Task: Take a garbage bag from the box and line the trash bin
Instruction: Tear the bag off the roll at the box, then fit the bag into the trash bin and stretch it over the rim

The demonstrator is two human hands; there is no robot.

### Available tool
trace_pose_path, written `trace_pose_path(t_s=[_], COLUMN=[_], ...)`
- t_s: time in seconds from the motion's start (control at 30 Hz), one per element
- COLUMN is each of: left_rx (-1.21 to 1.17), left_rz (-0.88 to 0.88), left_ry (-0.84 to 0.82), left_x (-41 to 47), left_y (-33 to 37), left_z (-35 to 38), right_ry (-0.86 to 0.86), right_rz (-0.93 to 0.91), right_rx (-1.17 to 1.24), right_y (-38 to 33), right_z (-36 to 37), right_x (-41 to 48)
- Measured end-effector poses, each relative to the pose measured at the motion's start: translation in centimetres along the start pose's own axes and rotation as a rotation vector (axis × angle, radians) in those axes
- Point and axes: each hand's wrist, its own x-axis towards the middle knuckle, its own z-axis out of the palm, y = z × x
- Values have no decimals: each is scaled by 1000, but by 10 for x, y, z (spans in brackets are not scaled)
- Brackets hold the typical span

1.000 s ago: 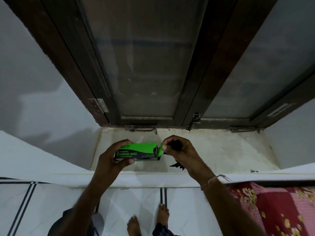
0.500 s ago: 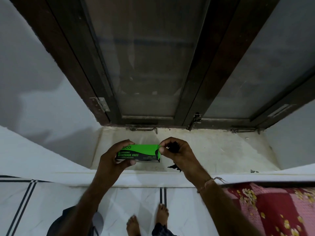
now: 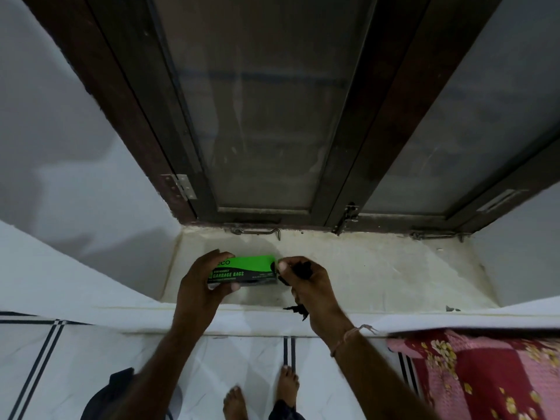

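Green cardboard fills our left hand (image 3: 201, 286), which clamps the box (image 3: 245, 269) steady above the sill (image 3: 378, 277). Our right hand (image 3: 306, 283), closed on the black bag (image 3: 298, 309), presses the box's end, seemingly shutting its flap.

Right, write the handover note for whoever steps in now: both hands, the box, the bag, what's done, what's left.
Left hand: grips the green garbage bag box at its left end, over the window sill.
Right hand: fingers at the box's right end flap, palm closed on a crumpled black garbage bag whose tail hangs below the hand.
Done: one bag is out of the box.
Left: close the flap if it is not yet shut, set the box down, open the bag, line the trash bin. No bin can be made out for certain in view.
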Motion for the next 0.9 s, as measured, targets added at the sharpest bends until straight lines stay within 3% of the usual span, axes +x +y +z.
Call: trace_pose_path(t_s=[0.1, 0.3, 0.4, 0.47, 0.63, 0.9], left_rx=[135, 260, 328, 205, -439, -662], left_rz=[-26, -87, -80, -30, -307, -467], left_ry=[61, 10, 147, 215, -104, 24], left_x=[5, 8, -11, -33, -104, -224], left_y=[-7, -10, 8, 33, 78, 11], left_z=[8, 8, 6, 3, -20, -120], right_ry=[22, 69, 101, 90, -158, -281], right_rz=[69, 97, 33, 6, 58, 134], right_rx=[-27, -70, -34, -16, 40, 64], right_y=[12, 25, 10, -4, -12, 57], right_z=[15, 19, 15, 21, 68, 184], right_x=[4, 15, -9, -34, -108, -233])
